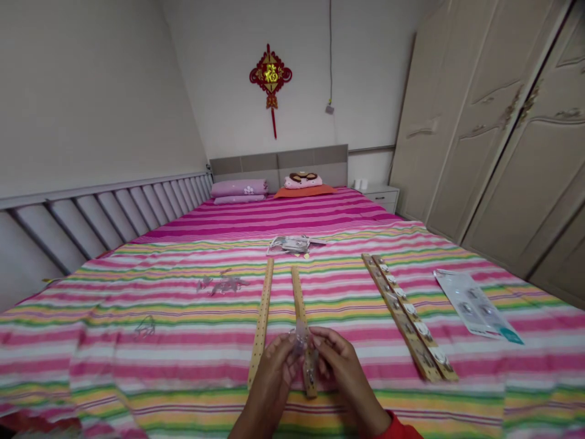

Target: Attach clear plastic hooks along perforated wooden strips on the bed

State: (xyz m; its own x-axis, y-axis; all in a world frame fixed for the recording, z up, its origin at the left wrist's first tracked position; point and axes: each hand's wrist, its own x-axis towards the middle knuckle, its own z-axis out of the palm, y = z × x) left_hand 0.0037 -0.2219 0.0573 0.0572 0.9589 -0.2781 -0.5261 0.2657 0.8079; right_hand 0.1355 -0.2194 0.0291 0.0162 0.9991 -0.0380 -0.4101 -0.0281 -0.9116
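My left hand (276, 366) and my right hand (337, 361) meet low in the middle of the view. Between their fingertips is a small clear plastic piece (300, 336), possibly a little bag; its exact kind is unclear. Both hands pinch it over a narrow wooden strip (297, 289), which has small metal bits near its close end. Just left of it lies a second wooden strip (263, 320) with rows of holes. Farther left is a loose pile of small clear plastic pieces (228, 284).
Two wooden strips (402, 314) with white and metal pieces lie right, beside a clear blister pack (475, 305). A heap of packets (292, 244) lies ahead, a thin wire-like item (145, 327) at left. Everything rests on a striped bedsheet (183, 360); a railing (128, 210) borders the left.
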